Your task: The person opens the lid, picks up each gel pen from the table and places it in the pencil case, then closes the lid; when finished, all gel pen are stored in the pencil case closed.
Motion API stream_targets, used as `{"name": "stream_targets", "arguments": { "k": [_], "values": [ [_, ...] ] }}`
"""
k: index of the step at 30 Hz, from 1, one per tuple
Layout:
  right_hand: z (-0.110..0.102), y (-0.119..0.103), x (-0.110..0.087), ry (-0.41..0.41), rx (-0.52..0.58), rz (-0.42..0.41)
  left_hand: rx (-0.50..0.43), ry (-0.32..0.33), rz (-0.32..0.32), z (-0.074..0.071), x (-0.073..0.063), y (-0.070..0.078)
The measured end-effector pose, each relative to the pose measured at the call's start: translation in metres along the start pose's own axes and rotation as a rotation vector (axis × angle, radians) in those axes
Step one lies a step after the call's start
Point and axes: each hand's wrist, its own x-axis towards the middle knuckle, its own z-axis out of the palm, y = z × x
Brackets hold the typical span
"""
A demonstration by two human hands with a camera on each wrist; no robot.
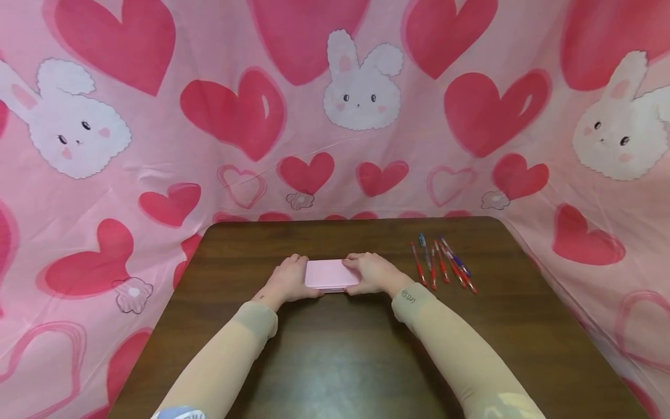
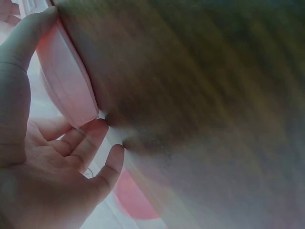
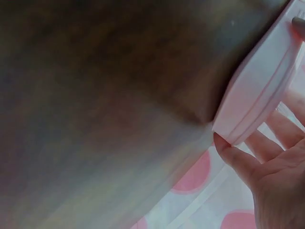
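A pink rectangular case (image 1: 330, 274) with a closed lid lies flat near the middle of the wooden table. My left hand (image 1: 290, 279) grips its left end, thumb at the near edge and fingers round the far side. At the opposite end my right hand (image 1: 376, 273) holds it the same way. In the left wrist view the thumb presses the pink case (image 2: 69, 76) and the fingertips meet its end. The right wrist view has fingers round the end of the pink case (image 3: 259, 90). What the case contains is hidden.
Several pens (image 1: 442, 265) with red, blue and purple parts lie loosely side by side on the table, right of my right hand. The dark wooden table (image 1: 335, 349) has rounded far corners. A pink cloth (image 1: 366, 157) with hearts and rabbits hangs behind and at both sides.
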Motion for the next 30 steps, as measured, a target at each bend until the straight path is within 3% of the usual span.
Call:
{"name": "stream_targets", "arguments": {
  "k": [6,11,16,24,30],
  "values": [
    [-0.005,0.003,0.004,-0.011,0.018,-0.018,-0.032,-0.009,-0.017,-0.001,0.000,0.001],
    [-0.009,0.006,0.006,-0.007,0.097,0.017,-0.082,-0.011,-0.020,0.000,0.002,-0.002],
    [-0.006,0.012,0.004,-0.002,0.154,-0.015,-0.140,-0.032,-0.047,0.002,0.000,-0.007],
    [-0.002,0.021,-0.005,0.118,0.311,-0.041,-0.262,-0.051,-0.088,0.006,-0.002,-0.018],
    [-0.004,0.025,-0.009,0.235,0.443,-0.035,-0.300,-0.050,-0.087,0.004,-0.002,-0.023]
  ]
}}
